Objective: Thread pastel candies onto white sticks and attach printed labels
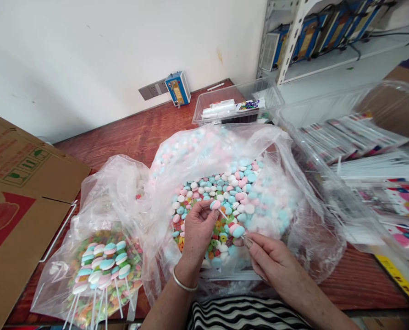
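My left hand (199, 227) pinches a pink, white and blue marshmallow (215, 205) between thumb and fingers, above a big open plastic bag (187, 160). Just right of it, my right hand (268, 254) grips a white lollipop stick carrying soft candies (238, 231). The bare end of that stick (222, 213) points at the left marshmallow; whether it touches is unclear. Under both hands lie many pastel marshmallows (209, 185) and coloured gummy rings (221, 229). To the left, several finished candy skewers (104, 263) rest on a clear bag of gummies (77, 298).
A cardboard box (22, 183) stands at the left edge. Behind the bag are a clear plastic tray (197, 114) and a blue device (178, 89) by the wall. On the right, another clear container (314, 178) holds printed packets (366, 133). Shelving (294, 41) rises at back right.
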Action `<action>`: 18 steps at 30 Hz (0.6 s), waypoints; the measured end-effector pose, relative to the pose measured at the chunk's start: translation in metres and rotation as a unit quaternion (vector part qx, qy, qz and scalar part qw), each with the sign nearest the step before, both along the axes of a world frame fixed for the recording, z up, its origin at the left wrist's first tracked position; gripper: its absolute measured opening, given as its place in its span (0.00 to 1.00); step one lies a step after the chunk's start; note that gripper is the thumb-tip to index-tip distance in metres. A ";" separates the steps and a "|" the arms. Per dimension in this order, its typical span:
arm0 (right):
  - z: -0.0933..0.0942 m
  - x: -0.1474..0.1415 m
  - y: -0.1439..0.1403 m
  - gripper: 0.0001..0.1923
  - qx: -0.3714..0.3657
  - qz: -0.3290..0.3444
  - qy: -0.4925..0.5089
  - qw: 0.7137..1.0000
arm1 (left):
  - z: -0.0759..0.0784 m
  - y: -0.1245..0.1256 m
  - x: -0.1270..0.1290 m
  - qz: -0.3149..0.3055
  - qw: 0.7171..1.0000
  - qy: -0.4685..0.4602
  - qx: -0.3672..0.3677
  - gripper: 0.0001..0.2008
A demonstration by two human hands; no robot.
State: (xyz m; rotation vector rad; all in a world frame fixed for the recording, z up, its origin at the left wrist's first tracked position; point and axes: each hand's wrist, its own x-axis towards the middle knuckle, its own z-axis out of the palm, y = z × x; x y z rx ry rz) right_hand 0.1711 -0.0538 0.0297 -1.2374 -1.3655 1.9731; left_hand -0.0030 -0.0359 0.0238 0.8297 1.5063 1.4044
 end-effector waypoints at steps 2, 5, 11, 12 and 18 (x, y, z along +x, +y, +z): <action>0.005 -0.002 0.001 0.19 -0.009 -0.003 -0.002 1.000 | -0.001 0.000 0.000 -0.001 1.000 -0.002 0.000 0.12; 0.009 -0.004 0.003 0.19 -0.023 -0.010 0.000 1.000 | -0.003 0.000 0.001 -0.001 1.000 -0.001 0.003 0.11; 0.001 -0.006 0.001 0.18 -0.054 -0.022 0.011 0.998 | -0.010 -0.001 0.000 -0.008 0.999 0.041 0.017 0.10; 0.000 -0.006 0.000 0.18 -0.067 -0.027 0.014 0.997 | -0.011 -0.001 0.000 -0.010 0.998 0.053 0.019 0.10; 0.002 -0.012 -0.002 0.20 -0.109 -0.050 0.033 0.992 | -0.013 -0.002 0.002 -0.020 0.997 0.064 0.030 0.09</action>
